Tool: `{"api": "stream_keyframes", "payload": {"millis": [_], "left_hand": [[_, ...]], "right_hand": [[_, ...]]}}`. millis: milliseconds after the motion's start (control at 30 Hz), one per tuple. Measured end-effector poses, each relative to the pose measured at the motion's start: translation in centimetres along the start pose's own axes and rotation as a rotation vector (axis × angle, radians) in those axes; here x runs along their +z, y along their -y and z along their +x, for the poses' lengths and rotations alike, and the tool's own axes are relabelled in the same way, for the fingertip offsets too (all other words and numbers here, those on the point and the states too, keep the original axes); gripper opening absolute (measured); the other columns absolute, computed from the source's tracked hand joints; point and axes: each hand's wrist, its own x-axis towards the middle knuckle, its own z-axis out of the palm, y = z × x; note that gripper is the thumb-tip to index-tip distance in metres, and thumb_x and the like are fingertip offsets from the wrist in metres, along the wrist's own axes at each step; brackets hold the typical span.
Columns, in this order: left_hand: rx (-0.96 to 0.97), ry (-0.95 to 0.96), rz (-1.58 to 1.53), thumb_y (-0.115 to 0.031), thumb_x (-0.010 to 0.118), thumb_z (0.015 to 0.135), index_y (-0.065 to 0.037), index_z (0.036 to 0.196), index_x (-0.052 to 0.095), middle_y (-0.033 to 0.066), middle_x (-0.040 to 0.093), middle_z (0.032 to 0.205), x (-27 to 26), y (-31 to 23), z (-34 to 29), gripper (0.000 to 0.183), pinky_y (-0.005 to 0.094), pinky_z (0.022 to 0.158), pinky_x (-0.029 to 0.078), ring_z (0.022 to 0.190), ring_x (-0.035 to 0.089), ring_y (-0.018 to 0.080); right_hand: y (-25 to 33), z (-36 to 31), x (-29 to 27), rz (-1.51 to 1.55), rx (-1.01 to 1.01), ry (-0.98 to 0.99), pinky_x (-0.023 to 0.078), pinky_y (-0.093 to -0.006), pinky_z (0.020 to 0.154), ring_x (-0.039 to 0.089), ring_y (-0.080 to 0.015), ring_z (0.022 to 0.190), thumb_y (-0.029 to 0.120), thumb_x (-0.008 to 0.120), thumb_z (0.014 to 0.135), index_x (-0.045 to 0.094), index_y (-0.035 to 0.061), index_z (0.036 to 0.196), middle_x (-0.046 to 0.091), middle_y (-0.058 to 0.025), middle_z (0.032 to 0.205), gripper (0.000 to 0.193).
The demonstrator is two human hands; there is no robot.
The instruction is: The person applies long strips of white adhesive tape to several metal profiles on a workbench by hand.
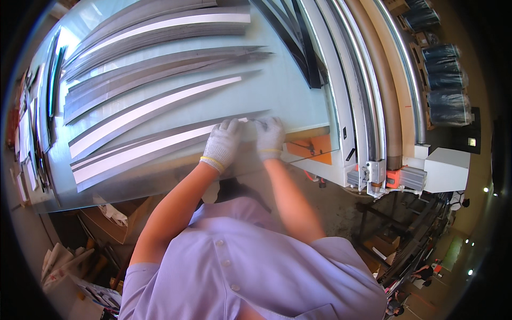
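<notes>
Both of my hands wear pale knitted gloves with yellow cuffs. With its fingers curled at the right end of the nearest long white-and-grey strip (149, 152), my left hand (222, 141) grips that strip. Just to the right, my right hand (271, 137) is closed in a pinch near the strip's tip; a small dark bit shows at its fingertips, too small to name. Beyond them lies another white-and-grey strip (160, 110). Farther back, stacks of thin grey strips (154, 74) rest on the glass-like tabletop (298, 109).
A machine with long metal rollers (368, 80) runs along the right side. Black bars (298, 50) lie at the table's far right. An orange panel (314, 149) sits by the near right corner. Dark plastic-wrapped rolls (448, 106) stand beyond. A cardboard box (114, 226) is under the left edge.
</notes>
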Motion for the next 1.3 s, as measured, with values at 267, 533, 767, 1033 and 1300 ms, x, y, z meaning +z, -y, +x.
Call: {"api": "stream_keyframes", "payload": {"millis": [267,533,767,1033,1300], "left_hand": [[-0.012,0.036,0.023,-0.020,0.073,0.083,-0.008,0.143,0.051,0.0129,0.055,0.131,0.0,0.0,0.5,0.065,0.0463,0.098,0.048,0.119,0.056,0.0327],[0.017,-0.075,0.005,-0.012,0.058,0.087,-0.005,0.133,0.055,0.0124,0.058,0.120,-1.1,-0.7,0.7,0.046,0.0450,0.091,0.052,0.109,0.061,0.0322],[0.029,-0.086,0.032,-0.013,0.059,0.087,-0.005,0.131,0.056,0.0127,0.058,0.118,-0.8,-0.6,0.9,0.045,0.0439,0.088,0.053,0.108,0.061,0.0308],[-0.001,0.000,0.022,-0.020,0.072,0.081,-0.009,0.141,0.053,0.0108,0.056,0.127,-0.5,-0.4,0.8,0.064,0.0450,0.095,0.050,0.115,0.057,0.0308],[-0.009,0.023,0.016,-0.022,0.071,0.081,-0.009,0.141,0.054,0.0114,0.056,0.128,-0.2,-0.3,0.8,0.064,0.0452,0.096,0.050,0.118,0.057,0.0317]], "right_hand": [[-0.4,0.2,2.6,-0.157,-0.181,-0.085,0.051,-0.0462,0.087,0.062,-0.0350,0.097,0.013,0.068,0.086,0.072,0.0093,0.099,0.066,-0.0111,0.099,0.013],[0.3,0.2,2.0,-0.166,-0.153,-0.048,0.050,-0.0474,0.086,0.061,-0.0362,0.095,0.011,0.067,0.084,0.072,0.0082,0.097,0.065,-0.0131,0.097,0.014],[0.1,0.2,1.8,-0.114,-0.238,-0.028,0.050,-0.0471,0.086,0.061,-0.0358,0.095,0.008,0.066,0.083,0.072,0.0073,0.095,0.065,-0.0130,0.096,0.013],[0.4,0.2,1.9,-0.112,-0.212,-0.083,0.050,-0.0465,0.087,0.061,-0.0351,0.096,0.008,0.066,0.084,0.071,0.0074,0.094,0.065,-0.0114,0.095,0.012],[0.5,0.0,1.8,-0.046,-0.263,-0.110,0.050,-0.0464,0.082,0.061,-0.0350,0.092,0.008,0.069,0.082,0.072,0.0078,0.093,0.065,-0.0116,0.092,0.011]]}}
